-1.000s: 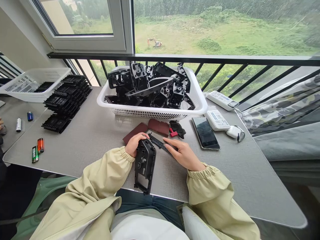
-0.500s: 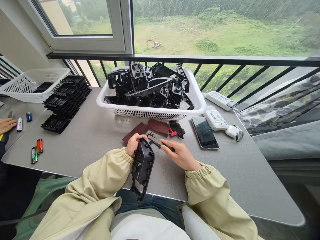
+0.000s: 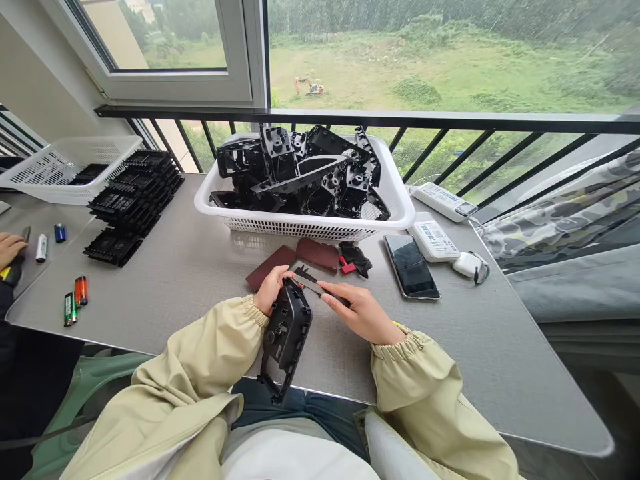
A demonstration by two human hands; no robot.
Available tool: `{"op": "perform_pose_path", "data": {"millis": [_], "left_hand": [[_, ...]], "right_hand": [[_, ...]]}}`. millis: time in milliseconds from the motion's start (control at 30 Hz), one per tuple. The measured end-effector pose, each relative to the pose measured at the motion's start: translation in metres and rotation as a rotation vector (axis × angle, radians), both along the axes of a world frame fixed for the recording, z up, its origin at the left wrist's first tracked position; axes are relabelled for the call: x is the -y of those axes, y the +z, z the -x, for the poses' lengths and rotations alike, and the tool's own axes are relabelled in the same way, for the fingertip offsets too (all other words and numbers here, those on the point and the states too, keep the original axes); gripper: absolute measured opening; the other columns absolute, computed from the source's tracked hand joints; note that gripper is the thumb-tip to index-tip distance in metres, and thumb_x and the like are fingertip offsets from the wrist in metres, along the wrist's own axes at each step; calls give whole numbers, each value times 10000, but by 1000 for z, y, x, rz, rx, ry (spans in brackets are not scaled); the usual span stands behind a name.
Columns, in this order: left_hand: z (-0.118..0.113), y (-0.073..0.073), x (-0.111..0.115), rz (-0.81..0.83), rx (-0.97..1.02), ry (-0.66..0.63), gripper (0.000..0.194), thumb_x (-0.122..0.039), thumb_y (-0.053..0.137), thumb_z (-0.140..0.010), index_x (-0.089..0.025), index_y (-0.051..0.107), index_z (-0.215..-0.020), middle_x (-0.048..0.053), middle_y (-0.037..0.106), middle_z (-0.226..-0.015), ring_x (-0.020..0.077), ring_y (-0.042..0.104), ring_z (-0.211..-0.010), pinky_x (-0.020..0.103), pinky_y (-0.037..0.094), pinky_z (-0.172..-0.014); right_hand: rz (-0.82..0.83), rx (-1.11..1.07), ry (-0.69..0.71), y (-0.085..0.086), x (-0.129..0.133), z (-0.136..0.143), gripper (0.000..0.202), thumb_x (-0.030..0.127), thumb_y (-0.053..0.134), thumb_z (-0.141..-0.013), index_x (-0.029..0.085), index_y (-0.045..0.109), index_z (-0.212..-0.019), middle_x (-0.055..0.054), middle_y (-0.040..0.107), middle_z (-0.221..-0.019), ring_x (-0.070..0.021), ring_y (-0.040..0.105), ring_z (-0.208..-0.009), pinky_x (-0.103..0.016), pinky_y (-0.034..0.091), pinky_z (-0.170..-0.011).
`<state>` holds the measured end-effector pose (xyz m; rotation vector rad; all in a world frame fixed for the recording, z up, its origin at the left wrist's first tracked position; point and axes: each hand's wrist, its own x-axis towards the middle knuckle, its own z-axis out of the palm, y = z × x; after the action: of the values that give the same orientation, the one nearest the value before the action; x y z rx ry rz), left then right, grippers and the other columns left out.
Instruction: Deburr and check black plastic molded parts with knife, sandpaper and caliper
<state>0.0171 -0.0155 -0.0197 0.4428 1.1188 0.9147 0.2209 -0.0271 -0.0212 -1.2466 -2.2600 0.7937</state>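
My left hand (image 3: 273,289) is closed around the top end of a black plastic frame (image 3: 286,337), which hangs tilted over the table's front edge. The frame has clips along its rim and an opening at its lower end. In my right hand (image 3: 361,312) is a flat metal file (image 3: 309,284), held by its dark handle with the forefinger along it. The file's tip reaches the frame's top edge beside my left fingers; whether it touches cannot be made out. Behind lie dark red sandpaper sheets (image 3: 317,255), small black scraps, and a black bundle (image 3: 355,259) with a red piece.
A white basket (image 3: 305,223) heaped with black plastic parts stands at the back. Stacked black panels (image 3: 133,207), batteries (image 3: 81,291) and another basket (image 3: 45,193) are left. A phone (image 3: 413,267) and white boxes (image 3: 434,238) lie right. Another person's hand (image 3: 11,250) shows far left.
The file has moved slightly left and down, its blade now nearer the frame's top edge. The other person's hand at far left has shifted a little. Both my hands keep their hold.
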Motion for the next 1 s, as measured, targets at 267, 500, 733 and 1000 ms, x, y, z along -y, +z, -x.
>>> {"op": "perform_pose_path", "data": {"millis": [267,500,733,1000], "left_hand": [[-2,9,3,116,56,-106,644,-675,383,-851,-131,645,-629,46,577,-475,107,491,-364,222,354,-402],[-1,3,2,93,75,-132,662,-718,439,-802,-112,635,-625,39,578,-481,90,483,-359,208,363,-392],[0,2,3,79,43,-240,723,-776,395,-774,-113,609,-581,19,507,-419,92,464,-340,213,323,-380],[2,-3,3,47,23,-288,738,-807,417,-731,-112,631,-609,11,487,-414,88,428,-345,227,289,-384]], "right_hand": [[47,85,39,0,0,2,400,378,444,-950,182,644,-1235,-103,732,-1055,-246,690,-918,-369,538,-808],[49,69,26,1,-1,-1,377,389,453,-940,218,673,-1194,-83,743,-1051,-229,705,-889,-329,551,-772],[90,74,14,2,-2,-1,381,395,453,-929,227,682,-1183,-76,743,-1061,-248,700,-913,-349,546,-763],[113,37,37,1,-2,-1,403,407,444,-926,210,680,-1187,-70,754,-1011,-223,699,-852,-316,531,-718]]}}
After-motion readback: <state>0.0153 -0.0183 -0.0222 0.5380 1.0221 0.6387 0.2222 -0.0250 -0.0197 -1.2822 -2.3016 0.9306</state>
